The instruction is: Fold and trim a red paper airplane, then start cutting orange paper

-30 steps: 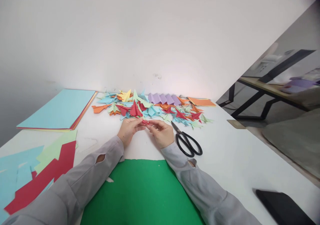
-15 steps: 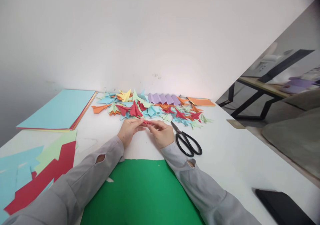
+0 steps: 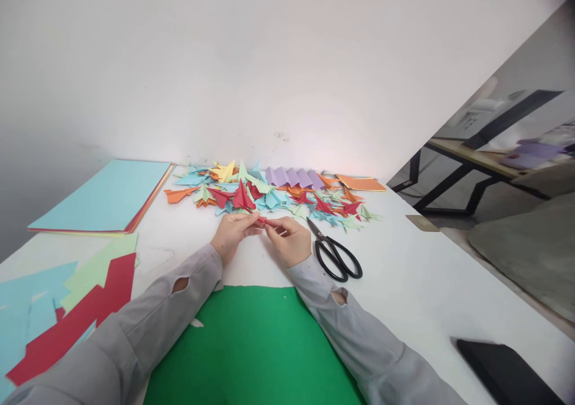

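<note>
Between my fingertips is a small folded piece of red paper (image 3: 262, 219), mostly covered by the fingers. My left hand (image 3: 231, 234) pinches its left end, and my right hand (image 3: 290, 240) pinches the right end. Just beyond the hands lies a heap of folded paper figures in several colours, among them a red folded paper plane (image 3: 243, 198). Black-handled scissors (image 3: 336, 255) rest on the white table right beside my right hand, blades pointing away. A green sheet (image 3: 256, 345) lies under my forearms.
A stack of coloured paper (image 3: 108, 195), light blue on top, sits at the back left. Red paper offcuts (image 3: 90, 309) and blue and green scraps lie at the left. Purple pleated paper (image 3: 294, 178) and orange sheets (image 3: 362, 183) are by the wall. A black flat object (image 3: 507, 369) lies at the front right.
Both hands stay in nearly the same place, still pinching the red paper. My right fingers have shifted very slightly, and a bit more red shows between the hands.
</note>
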A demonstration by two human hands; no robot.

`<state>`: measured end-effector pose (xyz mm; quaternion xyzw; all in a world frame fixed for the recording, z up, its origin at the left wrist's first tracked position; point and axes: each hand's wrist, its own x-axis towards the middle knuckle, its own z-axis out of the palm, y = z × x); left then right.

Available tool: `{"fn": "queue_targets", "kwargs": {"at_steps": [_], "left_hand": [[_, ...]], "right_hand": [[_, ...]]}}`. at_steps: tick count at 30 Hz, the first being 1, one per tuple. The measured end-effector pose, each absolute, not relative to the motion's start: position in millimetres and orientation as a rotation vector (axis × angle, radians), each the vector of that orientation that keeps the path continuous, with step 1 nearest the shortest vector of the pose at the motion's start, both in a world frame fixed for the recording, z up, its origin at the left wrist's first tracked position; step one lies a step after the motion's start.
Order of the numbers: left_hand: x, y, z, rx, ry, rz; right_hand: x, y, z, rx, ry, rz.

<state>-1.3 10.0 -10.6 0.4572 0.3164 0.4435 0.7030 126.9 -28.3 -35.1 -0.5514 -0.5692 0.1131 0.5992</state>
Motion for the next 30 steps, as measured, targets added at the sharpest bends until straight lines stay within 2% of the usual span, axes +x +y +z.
{"fn": "queue_targets", "kwargs": {"at_steps": [12,24,30], "left_hand": [[-1.7,9.2,-9.9,1.037,0.725,0.975],[-2.0,11.1,-11.5,0.971,0.696,0.998],[-1.4,10.2,-9.4,0.938,0.725,1.002]], "right_hand": [[129.4,-30.3,-34.0,-1.297,-1.486,-0.034],[129.6,-27.3,-37.6,-1.284,-1.361,0.106],[130.1,-28.9,-36.2,-1.241,-1.419,0.039]]}}
